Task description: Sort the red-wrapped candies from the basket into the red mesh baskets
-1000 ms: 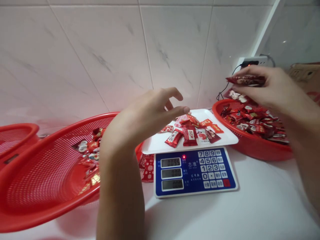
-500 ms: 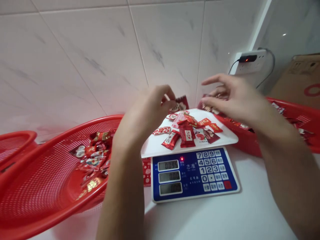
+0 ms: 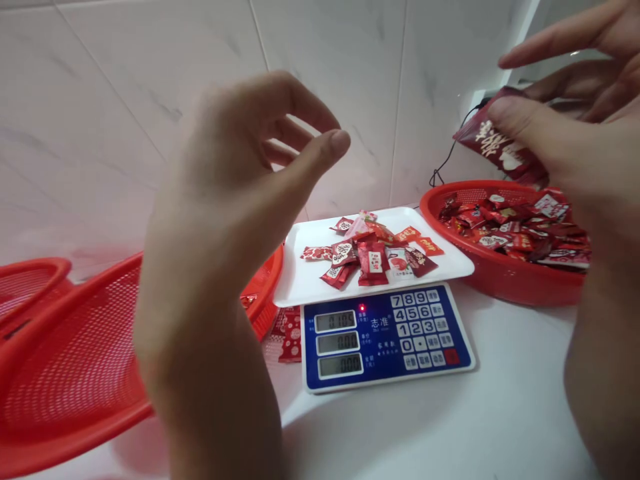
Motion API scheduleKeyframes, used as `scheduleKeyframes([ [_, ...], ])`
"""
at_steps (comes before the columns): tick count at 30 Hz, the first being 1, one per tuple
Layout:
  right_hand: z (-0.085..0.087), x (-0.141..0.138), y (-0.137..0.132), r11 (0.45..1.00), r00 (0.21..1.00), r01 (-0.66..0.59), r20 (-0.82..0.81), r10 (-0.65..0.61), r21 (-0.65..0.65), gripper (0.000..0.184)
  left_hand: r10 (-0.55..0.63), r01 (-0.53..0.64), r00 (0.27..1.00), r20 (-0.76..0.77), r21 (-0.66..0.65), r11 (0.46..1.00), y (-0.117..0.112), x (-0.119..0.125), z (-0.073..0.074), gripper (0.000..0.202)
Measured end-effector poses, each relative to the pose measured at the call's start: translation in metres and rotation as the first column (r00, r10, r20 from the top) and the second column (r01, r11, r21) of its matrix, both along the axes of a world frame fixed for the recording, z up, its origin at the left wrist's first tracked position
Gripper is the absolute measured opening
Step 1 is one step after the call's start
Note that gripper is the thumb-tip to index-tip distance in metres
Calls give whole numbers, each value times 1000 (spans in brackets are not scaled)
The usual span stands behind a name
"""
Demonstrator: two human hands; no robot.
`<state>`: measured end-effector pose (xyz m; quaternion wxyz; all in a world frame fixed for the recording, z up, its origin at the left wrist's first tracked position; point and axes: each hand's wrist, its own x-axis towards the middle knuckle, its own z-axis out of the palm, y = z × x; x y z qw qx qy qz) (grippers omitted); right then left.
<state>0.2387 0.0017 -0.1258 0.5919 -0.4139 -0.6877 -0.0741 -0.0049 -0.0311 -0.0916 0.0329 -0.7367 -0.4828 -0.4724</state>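
Observation:
My left hand [image 3: 230, 193] is raised above the counter, fingers curled apart with nothing in them. At the upper right my right hand [image 3: 565, 127] pinches a red candy wrapper [image 3: 497, 147] with its thumb, above the red basket [image 3: 500, 280] full of wrapped candies [image 3: 515, 227]. Between the hands stands a blue electronic scale [image 3: 385, 337] whose white tray [image 3: 310, 290] carries several red wrapped candies [image 3: 373, 250]. Its top display reads about 0.105.
A large red mesh basket [image 3: 65, 373] lies tilted at the left, with another red basket [image 3: 30, 280] behind it. A loose red candy packet [image 3: 290, 337] lies left of the scale. A black cable [image 3: 447, 163] runs to a wall socket. White tiles back the counter.
Both hands have risen toward the camera. The left hand let go of a candy onto the tray and now hangs open. The right hand now holds a red wrapper. The scale reading went up.

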Motion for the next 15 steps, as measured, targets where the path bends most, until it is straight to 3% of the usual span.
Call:
scheduleKeyframes([
  [15,8,-18,-11,992,999,23,-32,-28,-126,28,-44,44,999,3,-53,998,7,-1,1,6],
])
